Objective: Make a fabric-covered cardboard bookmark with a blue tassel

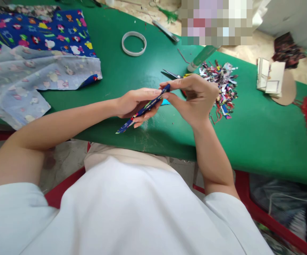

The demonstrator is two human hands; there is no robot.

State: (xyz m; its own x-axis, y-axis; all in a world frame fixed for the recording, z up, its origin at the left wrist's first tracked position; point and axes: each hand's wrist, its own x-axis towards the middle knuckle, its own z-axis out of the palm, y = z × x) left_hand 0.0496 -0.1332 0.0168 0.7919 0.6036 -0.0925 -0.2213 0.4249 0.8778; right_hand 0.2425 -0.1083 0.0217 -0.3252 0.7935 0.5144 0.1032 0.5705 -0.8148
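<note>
A narrow strip of blue patterned fabric (144, 110), seemingly folded, slants between my hands above the green table's front edge. My left hand (140, 102) grips it along its middle, thumb on top and fingers beneath. At the strip's upper end, my right hand (193, 97) pinches it between thumb and forefinger. The fabric's lower end sticks out free toward my body. Just behind my right hand lie scissors (173, 74), blades pointing left, their handles partly hidden by that hand. A small bright blue piece (165, 102) shows below the fingers; its kind is unclear.
Larger blue patterned cloth (63, 35) covers the table's left side, partly turned over. A tape roll (134, 43) and a grey cutter-like tool (166, 31) lie farther back. Shredded scraps (223, 88) are heaped right of my hand, with cream card pieces (271, 76) beyond.
</note>
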